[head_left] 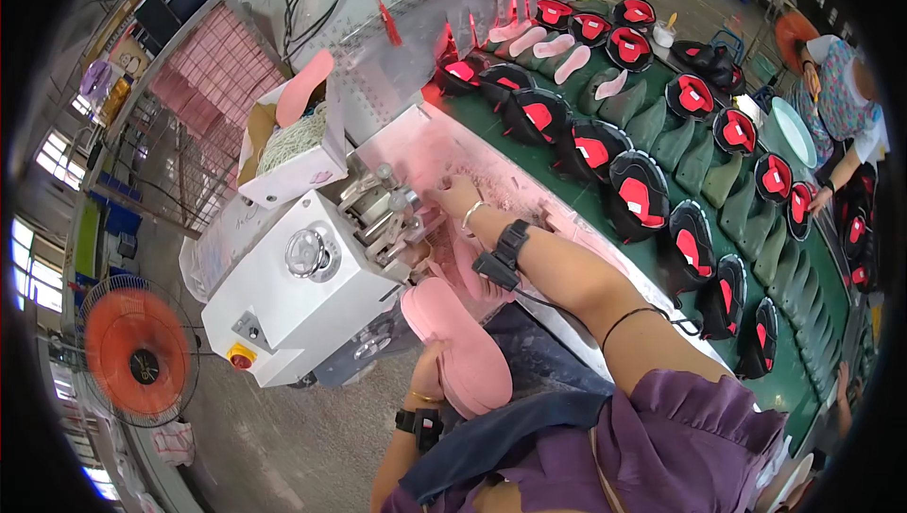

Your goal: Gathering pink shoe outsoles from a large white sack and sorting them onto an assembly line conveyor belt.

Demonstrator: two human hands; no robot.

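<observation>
Grey floor [255, 447] — left hand [430, 371] pinching pink insoles [465, 350]; right hand [456, 196] stretched forward — grip unclear.

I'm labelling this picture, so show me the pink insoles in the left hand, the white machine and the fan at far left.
Pink insoles [470, 357]: head view, broad face of the top one.
White machine [283, 300]: head view, its casing.
Fan [132, 338]: head view, its orange blades.

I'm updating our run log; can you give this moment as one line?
left hand: holds pink insoles | right hand: at white machine | black-red shoes: on green table
</observation>
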